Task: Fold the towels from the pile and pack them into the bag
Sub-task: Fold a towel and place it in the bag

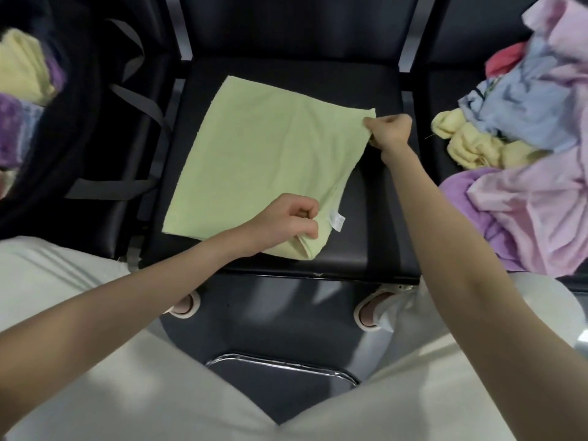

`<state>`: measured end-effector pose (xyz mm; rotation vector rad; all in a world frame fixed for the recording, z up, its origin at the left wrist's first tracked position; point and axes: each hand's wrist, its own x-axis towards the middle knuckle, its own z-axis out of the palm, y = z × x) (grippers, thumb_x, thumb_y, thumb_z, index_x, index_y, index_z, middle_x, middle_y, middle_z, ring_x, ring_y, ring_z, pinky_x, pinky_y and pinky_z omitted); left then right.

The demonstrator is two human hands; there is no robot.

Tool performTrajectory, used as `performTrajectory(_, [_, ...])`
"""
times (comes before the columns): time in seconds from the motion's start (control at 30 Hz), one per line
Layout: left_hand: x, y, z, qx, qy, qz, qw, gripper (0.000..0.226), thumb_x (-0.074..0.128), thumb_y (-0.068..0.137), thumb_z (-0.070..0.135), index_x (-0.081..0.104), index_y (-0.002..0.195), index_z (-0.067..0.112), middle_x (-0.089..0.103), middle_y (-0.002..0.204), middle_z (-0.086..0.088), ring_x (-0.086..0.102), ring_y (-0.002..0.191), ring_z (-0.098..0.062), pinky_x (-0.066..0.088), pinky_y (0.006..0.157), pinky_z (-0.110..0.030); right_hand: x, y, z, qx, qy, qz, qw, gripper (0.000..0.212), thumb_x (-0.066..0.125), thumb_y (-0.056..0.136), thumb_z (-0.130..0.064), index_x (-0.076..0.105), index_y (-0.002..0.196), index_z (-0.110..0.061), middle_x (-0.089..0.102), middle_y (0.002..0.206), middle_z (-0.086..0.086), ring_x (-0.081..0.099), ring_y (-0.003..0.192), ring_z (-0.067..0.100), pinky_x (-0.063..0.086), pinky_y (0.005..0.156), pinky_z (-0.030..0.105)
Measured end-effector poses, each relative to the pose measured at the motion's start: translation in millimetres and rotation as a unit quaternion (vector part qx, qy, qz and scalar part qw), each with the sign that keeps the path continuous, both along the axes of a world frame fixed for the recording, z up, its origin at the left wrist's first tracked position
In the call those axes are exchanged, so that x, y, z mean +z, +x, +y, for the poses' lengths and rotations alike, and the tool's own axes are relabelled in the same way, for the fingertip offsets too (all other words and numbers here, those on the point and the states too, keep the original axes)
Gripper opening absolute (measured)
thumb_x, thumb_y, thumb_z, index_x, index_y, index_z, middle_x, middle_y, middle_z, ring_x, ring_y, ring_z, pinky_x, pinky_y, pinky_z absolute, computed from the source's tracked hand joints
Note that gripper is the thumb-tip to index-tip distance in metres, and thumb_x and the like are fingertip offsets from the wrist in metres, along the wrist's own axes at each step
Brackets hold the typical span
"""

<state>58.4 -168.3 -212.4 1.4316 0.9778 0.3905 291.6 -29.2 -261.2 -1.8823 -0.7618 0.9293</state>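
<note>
A pale green towel [264, 160] lies folded flat on the middle black seat [366, 249], turned at a slant, its far corner close to the seat's back edge and its near corner close to the front edge. Bare seat shows to the right of the towel and along its near side. A white label [337, 221] sits on the towel near that front corner. Left of the towel stands a black bag [89, 128], open, with yellow and purple towels inside. Right of the towel, on the next seat, a loose pile [528, 148] of pink, lilac, blue and yellow towels spreads to the seat's inner edge. The left hand [286, 222] has its fingers curled, pinching the towel's near corner. The right hand [389, 132], arm reaching forward, pinches the towel's right corner in curled fingers.
</note>
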Motion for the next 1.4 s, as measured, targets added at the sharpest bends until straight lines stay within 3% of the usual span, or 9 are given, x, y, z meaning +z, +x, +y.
performTrajectory(0.17, [12.0, 13.0, -11.9, -0.016, -0.086, -0.030, 0.996, 0.033, 0.058, 0.060, 0.004, 0.027, 0.059, 0.016, 0.022, 0.057, 0.003, 0.023, 0.051, -0.008, 0.023, 0.046, -0.016, 10.7, 16.1, -15.8, -0.122, 0.101, 0.097, 0.983, 0.035, 0.062, 0.081, -0.002, 0.042, 0.055, -0.015, 0.042, 0.056, -0.002, 0.040, 0.046, 0.006, 0.036, 0.046, 0.016])
performTrajectory(0.43, [18.1, -19.1, -21.7, 0.067, -0.116, -0.019, 0.991, 0.040, 0.050, 0.070, -0.020, 0.030, 0.055, 0.011, 0.023, 0.045, 0.007, 0.022, 0.035, -0.003, 0.018, 0.036, -0.011, 45.2, -31.1, -10.2, -0.107, 0.196, 0.034, 0.974, 0.023, 0.055, 0.085, -0.003, 0.041, 0.069, -0.013, 0.046, 0.063, 0.000, 0.047, 0.046, 0.010, 0.044, 0.044, 0.024])
performTrajectory(0.67, [12.5, -90.9, -12.0, 0.200, -0.101, -0.008, 0.975, 0.043, 0.051, 0.063, -0.014, 0.028, 0.041, 0.014, 0.021, 0.045, 0.007, 0.021, 0.039, -0.006, 0.019, 0.037, -0.015, 37.0, -129.6, 28.4, -0.061, 0.223, -0.071, 0.970, 0.031, 0.052, 0.081, 0.000, 0.034, 0.065, -0.020, 0.038, 0.064, -0.007, 0.036, 0.058, 0.006, 0.037, 0.057, 0.016])
performTrajectory(0.83, [-17.6, -121.9, 3.4, 0.222, -0.097, 0.092, 0.966, 0.038, 0.063, 0.076, -0.004, 0.042, 0.048, 0.011, 0.046, 0.055, -0.003, 0.058, 0.053, -0.015, 0.054, 0.052, -0.026, -0.6, -164.1, 58.0, -0.026, 0.144, -0.088, 0.985, 0.029, 0.052, 0.084, -0.005, 0.033, 0.068, -0.021, 0.044, 0.068, -0.007, 0.058, 0.064, 0.024, 0.053, 0.064, 0.037])
performTrajectory(0.93, [-37.2, -132.0, 1.4, 0.137, 0.007, 0.242, 0.961, 0.042, 0.069, 0.075, 0.015, 0.035, 0.051, 0.017, 0.042, 0.052, -0.001, 0.056, 0.057, -0.029, 0.042, 0.057, -0.030, -17.1, -173.8, 60.8, 0.058, 0.088, -0.148, 0.983, 0.022, 0.054, 0.094, -0.021, 0.039, 0.078, -0.018, 0.050, 0.077, -0.007, 0.053, 0.069, 0.007, 0.047, 0.067, 0.014])
performTrajectory(1.03, [-42.2, -135.8, -4.0, 0.117, 0.095, 0.319, 0.936, 0.043, 0.065, 0.078, 0.025, 0.030, 0.056, 0.015, 0.034, 0.052, 0.000, 0.037, 0.056, -0.024, 0.027, 0.052, -0.028, -24.3, -174.4, 58.9, 0.113, 0.044, -0.158, 0.980, 0.021, 0.054, 0.092, -0.037, 0.045, 0.089, -0.018, 0.061, 0.101, 0.007, 0.064, 0.084, 0.023, 0.054, 0.081, 0.039])
performTrajectory(1.1, [-38.6, -137.0, -4.5, 0.120, 0.127, 0.369, 0.913, 0.039, 0.063, 0.079, 0.030, 0.035, 0.058, 0.014, 0.038, 0.053, 0.001, 0.044, 0.058, -0.024, 0.030, 0.051, -0.026, -16.8, -174.5, 47.4, 0.139, 0.045, -0.163, 0.976, 0.027, 0.051, 0.094, -0.035, 0.050, 0.104, -0.011, 0.059, 0.109, 0.011, 0.064, 0.088, 0.023, 0.053, 0.084, 0.041])
performTrajectory(1.23, [-30.0, -140.3, -1.6, 0.134, 0.139, 0.433, 0.880, 0.033, 0.063, 0.078, 0.042, 0.063, 0.074, 0.010, 0.064, 0.069, 0.000, 0.063, 0.073, -0.025, 0.046, 0.061, -0.026, 2.4, -171.5, -26.5, 0.198, 0.058, -0.227, 0.952, 0.032, 0.050, 0.093, -0.013, 0.047, 0.123, -0.001, 0.046, 0.125, 0.014, 0.051, 0.086, 0.006, 0.044, 0.087, 0.020])
performTrajectory(1.4, [-28.1, -136.2, -4.4, 0.153, 0.138, 0.433, 0.878, 0.038, 0.071, 0.079, 0.044, 0.069, 0.087, 0.007, 0.071, 0.085, -0.007, 0.066, 0.082, -0.027, 0.052, 0.068, -0.033, -1.7, -152.4, -134.3, 0.166, 0.011, -0.281, 0.945, 0.034, 0.062, 0.084, -0.010, 0.048, 0.114, -0.002, 0.046, 0.118, 0.017, 0.047, 0.101, 0.024, 0.043, 0.089, 0.033])
